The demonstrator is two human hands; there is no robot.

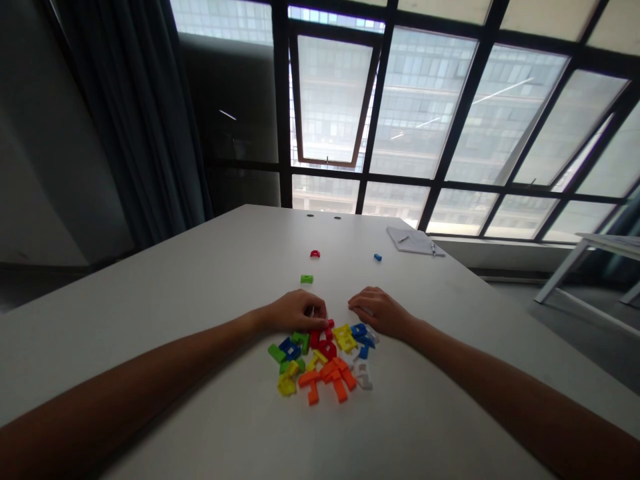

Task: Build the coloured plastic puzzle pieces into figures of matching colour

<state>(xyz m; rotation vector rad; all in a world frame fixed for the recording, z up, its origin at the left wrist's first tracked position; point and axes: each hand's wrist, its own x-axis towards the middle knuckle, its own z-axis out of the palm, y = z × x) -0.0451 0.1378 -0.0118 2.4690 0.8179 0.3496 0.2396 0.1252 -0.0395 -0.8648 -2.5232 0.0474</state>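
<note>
My left hand (303, 311) is curled at the back of a small heap of coloured plastic blocks. Its thumb and fingertips close on a red block (315, 337) at the heap's edge, partly hidden by the fingers. To the right, my right hand (379, 311) rests on the table with its fingers stretched out and nothing seen in them. Nearest to it lie a blue block (358, 331) and a yellow block (345, 339). Orange blocks (338, 376) form the front of the heap, with green blocks (276, 353) at the left and white blocks (364, 377) at the right.
Beyond my hands, a green block (307, 279), a red arched block (315, 254) and a small blue block (377, 257) lie apart on the white table (210, 267). Papers with a pen (413, 240) sit near the right far edge. Windows and a dark curtain (135, 120) stand behind.
</note>
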